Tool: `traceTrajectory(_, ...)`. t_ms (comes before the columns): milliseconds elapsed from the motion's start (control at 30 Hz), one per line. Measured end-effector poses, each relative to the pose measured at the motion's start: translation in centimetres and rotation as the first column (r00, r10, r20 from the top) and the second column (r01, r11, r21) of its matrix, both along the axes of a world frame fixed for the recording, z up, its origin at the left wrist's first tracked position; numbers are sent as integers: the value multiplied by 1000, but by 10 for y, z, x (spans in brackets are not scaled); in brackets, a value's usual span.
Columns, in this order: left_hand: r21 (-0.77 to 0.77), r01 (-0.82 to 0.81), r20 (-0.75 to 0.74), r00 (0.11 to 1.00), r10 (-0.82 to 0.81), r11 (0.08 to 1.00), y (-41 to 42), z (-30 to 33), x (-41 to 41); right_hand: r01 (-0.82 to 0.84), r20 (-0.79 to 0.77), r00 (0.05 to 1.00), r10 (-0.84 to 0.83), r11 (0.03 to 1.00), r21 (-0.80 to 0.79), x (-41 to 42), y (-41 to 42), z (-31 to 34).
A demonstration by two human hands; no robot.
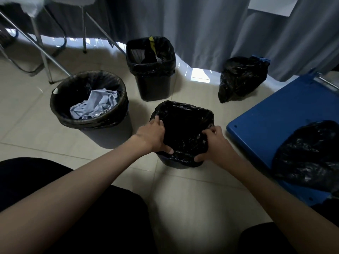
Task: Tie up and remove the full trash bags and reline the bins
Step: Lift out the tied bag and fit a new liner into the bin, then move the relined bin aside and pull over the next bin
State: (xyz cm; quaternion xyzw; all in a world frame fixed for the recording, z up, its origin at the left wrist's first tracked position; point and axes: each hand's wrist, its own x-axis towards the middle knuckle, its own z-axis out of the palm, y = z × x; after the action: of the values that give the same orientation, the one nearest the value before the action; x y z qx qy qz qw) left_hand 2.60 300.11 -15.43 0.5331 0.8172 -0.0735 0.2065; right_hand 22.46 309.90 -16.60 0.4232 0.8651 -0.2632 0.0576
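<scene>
A small bin [180,163] stands on the floor right in front of me, with a black liner [183,116] spread over its mouth. My left hand [153,137] grips the liner at the bin's left rim, thumb on the near edge. My right hand [213,143] grips the liner at the near right rim. To the left stands a round bin [91,123] lined in black and holding crumpled blue-grey paper [96,105]. Behind it, a square black bin [152,70] holds dark trash and a yellow strip. A tied full black bag [240,78] lies by the curtain.
A blue flat board [271,123] lies on the floor at right with another black bag [308,154] on it. Grey curtains [201,28] hang along the back. Metal chair and table legs [45,57] stand at the far left. My dark-clothed knees fill the bottom corners.
</scene>
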Motion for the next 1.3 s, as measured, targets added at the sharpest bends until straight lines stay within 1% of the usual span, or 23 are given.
traceTrajectory(133,-6,-47,-44,998,47,999,15,-4,-30,-17,-61,998,16,1000,-13,-34,28,-5)
traceTrajectory(233,1,-78,-61,995,78,997,26,-6,-56,-35,-63,997,35,999,-2,-65,46,-4)
traceTrajectory(333,15,-97,-135,986,98,995,37,-10,-84,-38,-51,998,37,999,-3,-97,59,-4)
traceTrajectory(400,2,-93,-199,976,92,996,45,-11,-102,-28,-61,998,27,1000,-3,-115,66,-6)
traceTrajectory(467,-20,-92,-231,969,85,996,54,-10,-118,-23,-66,998,23,1000,0,-130,73,-7)
traceTrajectory(633,-51,-107,-245,965,91,993,75,-14,-149,-12,-51,999,13,1000,3,-162,92,-9)
traceTrajectory(733,-42,-127,-235,965,113,991,84,-18,-163,-14,-51,999,15,1000,20,-177,102,-8)
traceTrajectory(967,-15,-152,-187,971,147,988,93,-14,-179,-62,58,997,57,994,88,-197,109,-4)
traceTrajectory(1067,52,-130,-164,977,137,990,84,-10,-175,-118,157,982,104,989,88,-200,107,-1)
traceTrajectory(1133,119,-104,-178,976,124,987,73,-3,-177,-128,185,977,110,988,91,-202,104,0)
traceTrajectory(1200,155,-104,-193,972,133,982,60,7,-187,-114,155,984,93,984,139,-205,97,5)
traceTrajectory(1300,223,-155,-206,958,201,963,30,18,-212,-74,12,997,74,969,237,-219,75,21)
